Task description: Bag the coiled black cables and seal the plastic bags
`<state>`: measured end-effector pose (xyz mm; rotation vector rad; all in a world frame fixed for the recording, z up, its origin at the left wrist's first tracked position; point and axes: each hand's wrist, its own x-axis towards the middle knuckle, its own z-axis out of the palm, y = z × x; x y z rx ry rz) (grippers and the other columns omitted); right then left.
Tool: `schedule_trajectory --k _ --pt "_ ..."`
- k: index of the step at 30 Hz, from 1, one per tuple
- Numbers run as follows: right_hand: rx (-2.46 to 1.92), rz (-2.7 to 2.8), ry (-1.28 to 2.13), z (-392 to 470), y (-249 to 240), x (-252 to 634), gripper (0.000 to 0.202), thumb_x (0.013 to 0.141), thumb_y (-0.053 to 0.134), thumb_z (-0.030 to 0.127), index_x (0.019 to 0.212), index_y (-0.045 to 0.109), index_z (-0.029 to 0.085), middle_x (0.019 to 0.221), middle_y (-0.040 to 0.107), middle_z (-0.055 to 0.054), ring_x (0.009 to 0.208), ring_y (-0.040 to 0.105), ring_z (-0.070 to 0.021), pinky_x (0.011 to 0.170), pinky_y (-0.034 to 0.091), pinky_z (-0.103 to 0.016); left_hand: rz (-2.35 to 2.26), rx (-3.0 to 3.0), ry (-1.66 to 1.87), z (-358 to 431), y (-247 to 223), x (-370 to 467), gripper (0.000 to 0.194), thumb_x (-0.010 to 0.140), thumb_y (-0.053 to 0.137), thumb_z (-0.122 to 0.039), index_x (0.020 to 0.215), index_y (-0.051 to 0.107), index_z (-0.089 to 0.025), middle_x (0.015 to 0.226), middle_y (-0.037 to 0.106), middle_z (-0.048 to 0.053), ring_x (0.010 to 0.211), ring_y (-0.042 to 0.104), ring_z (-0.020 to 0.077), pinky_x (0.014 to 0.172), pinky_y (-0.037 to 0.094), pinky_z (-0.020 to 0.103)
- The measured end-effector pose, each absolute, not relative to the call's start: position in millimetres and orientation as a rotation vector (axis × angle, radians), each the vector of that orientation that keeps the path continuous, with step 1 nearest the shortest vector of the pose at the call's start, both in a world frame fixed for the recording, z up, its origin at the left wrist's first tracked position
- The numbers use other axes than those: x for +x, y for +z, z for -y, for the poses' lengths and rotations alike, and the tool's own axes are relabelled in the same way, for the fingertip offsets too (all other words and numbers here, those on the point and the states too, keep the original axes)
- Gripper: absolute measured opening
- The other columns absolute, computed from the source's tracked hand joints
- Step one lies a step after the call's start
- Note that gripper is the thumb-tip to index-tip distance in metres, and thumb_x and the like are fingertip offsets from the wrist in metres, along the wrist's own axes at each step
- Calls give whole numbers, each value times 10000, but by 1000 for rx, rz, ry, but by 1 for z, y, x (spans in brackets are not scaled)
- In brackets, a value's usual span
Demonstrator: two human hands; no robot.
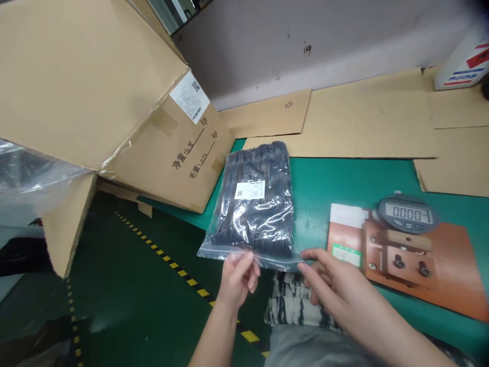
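Observation:
A clear zip-lock bag (pixel 255 219) packed with dark, thin, ridged parts lies at the edge of the green table. A white printed label (pixel 250 190) is on its front. The bag's zip edge points towards me. My left hand (pixel 240 278) pinches the middle of that edge between thumb and curled fingers. At the right corner of the same edge, my right hand (pixel 334 283) has its thumb and index finger about the plastic. What the dark parts are exactly cannot be made out through the shiny film.
A large open cardboard box (pixel 164 153) leans at the left. To the right, a digital dial gauge (pixel 407 213) sits on an orange metal fixture (pixel 454 265). Flat cardboard sheets (pixel 367 117) line the back, with a white bottle (pixel 464 66) at the far right.

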<state>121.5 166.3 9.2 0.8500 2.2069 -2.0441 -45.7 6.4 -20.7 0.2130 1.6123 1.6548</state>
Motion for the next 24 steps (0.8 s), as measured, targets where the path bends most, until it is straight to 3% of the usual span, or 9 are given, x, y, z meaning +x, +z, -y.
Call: schedule_trajectory --k 7,14,17,21,24 --pt "855 -2169 -2060 -167 7 121 352 1002 378 503 1131 530 213 697 646 -2 601 672 -193 505 444 -268 -1622 262 1659 -10 -24 -42 441 795 765 -470 552 640 -124 372 442 -44 275 305 30 292 269 157" --pt "907 -2068 -2161 -156 4 132 404 976 437 540 1172 545 204 659 654 -6 608 674 -203 541 485 -278 -1605 265 1745 -5 -26 -44 538 737 780 -530 467 509 -153 366 372 -68 279 256 17 296 234 148" --pt "906 -1736 -2351 -133 -5 137 477 941 488 591 1212 537 201 683 653 4 520 634 -166 479 465 -254 -1586 286 1707 1 -27 -47 507 758 770 -533 503 568 -144 390 434 -45 288 314 37 298 276 166" --pt "887 -1280 -2585 -102 -18 119 630 804 642 674 1170 549 170 622 630 33 370 531 -102 367 376 -191 -1578 340 1605 7 -36 -46 472 795 762 -529 598 684 -107 476 577 24 335 434 65 342 356 190" --pt "929 -1080 -2801 -90 -20 96 561 754 718 655 980 611 153 570 616 39 315 439 -54 333 311 -158 -1576 361 1558 6 -41 -44 476 816 747 -534 612 692 -106 477 583 22 337 446 67 352 360 194"
